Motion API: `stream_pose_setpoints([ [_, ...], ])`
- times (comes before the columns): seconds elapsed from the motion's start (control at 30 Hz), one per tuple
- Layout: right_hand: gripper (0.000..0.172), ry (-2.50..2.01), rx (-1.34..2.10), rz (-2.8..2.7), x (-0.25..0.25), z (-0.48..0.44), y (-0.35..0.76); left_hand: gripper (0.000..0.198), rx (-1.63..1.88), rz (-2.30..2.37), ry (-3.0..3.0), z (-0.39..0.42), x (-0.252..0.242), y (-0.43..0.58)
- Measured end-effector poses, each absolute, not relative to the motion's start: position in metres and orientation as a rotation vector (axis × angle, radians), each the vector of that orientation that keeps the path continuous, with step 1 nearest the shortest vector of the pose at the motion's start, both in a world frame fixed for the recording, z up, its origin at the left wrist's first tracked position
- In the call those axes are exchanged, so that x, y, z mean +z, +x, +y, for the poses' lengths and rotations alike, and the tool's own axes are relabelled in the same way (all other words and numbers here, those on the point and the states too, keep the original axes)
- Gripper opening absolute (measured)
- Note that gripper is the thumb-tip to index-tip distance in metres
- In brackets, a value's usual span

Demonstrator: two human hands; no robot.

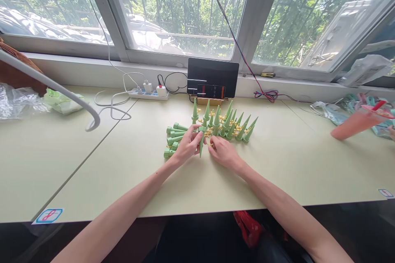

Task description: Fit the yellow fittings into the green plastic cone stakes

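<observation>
One green plastic cone spike (pixel 201 144) was clenched in the grip of the left hand (pixel 187 144), tip down, at or just above the pale green counter (pixel 277 164). The right hand (pixel 224 152) had its fingertips curled beside the spike — whether they pinched anything could not be told. Risk, judged: the upright green plastic cones (pixel 230 125) stood just behind both hands — a knuckle nudge could topple them and scatter the small yellow plastic fittings (pixel 210 132) among them.
</observation>
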State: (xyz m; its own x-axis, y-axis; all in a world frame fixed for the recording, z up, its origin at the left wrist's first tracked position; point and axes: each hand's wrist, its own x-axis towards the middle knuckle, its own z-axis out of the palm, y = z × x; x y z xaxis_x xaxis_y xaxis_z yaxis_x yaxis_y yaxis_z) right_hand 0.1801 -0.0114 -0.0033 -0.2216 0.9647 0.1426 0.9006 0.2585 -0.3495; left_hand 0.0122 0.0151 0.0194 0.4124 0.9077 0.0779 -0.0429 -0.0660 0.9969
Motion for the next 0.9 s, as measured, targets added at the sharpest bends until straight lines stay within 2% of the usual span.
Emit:
stream_pose_setpoints([
  [0.43, 0.012, -1.681, 0.322, -2.143, -0.0050, -0.0100, 0.1803, 0.040, 1.010, 0.838, 1.384, 0.0202, 0.0137, 0.0125],
  [0.73, 0.019, -1.249, 0.402, -1.923, -0.0044, -0.0089, 0.1774, 0.035, 1.052, 0.868, 1.407, 0.0212, 0.0124, 0.0130],
  [0.9, 0.021, -1.177, 0.440, -1.815, -0.0020, -0.0100, 0.1762, 0.034, 1.012, 0.892, 1.425, 0.0188, 0.0148, 0.0129],
])
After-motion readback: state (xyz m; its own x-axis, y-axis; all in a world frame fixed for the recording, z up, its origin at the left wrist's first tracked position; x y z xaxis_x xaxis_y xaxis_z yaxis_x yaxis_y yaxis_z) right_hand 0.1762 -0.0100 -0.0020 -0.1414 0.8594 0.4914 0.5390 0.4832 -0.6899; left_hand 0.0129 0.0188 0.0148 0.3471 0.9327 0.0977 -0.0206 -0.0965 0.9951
